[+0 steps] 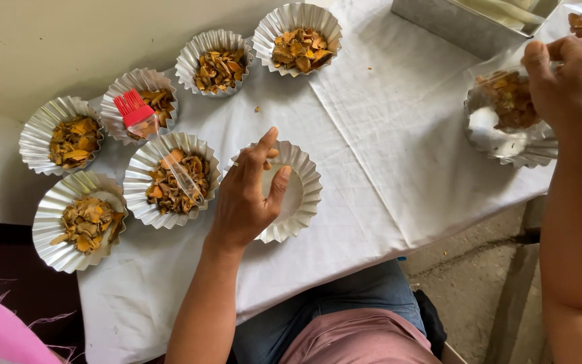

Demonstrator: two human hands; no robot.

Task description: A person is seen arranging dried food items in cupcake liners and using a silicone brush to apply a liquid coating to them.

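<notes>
Foil cups [73, 140] of orange-brown flakes [218, 70]

Soft, even daylight fills the view, bright without harshness; the white cloth-covered table [385, 155] reads almost flat, with only faint grey creases; shadows are weak, the clearest a pale one under the left hand [247, 192] near 6 o'clock; the fluted silver foil cups [55, 135] at 9 o'clock show mild glints, no blown glare; focus is sharp centrally; the right hand [570, 81] at 2 o'clock is slightly soft; edges bow a little.
</notes>
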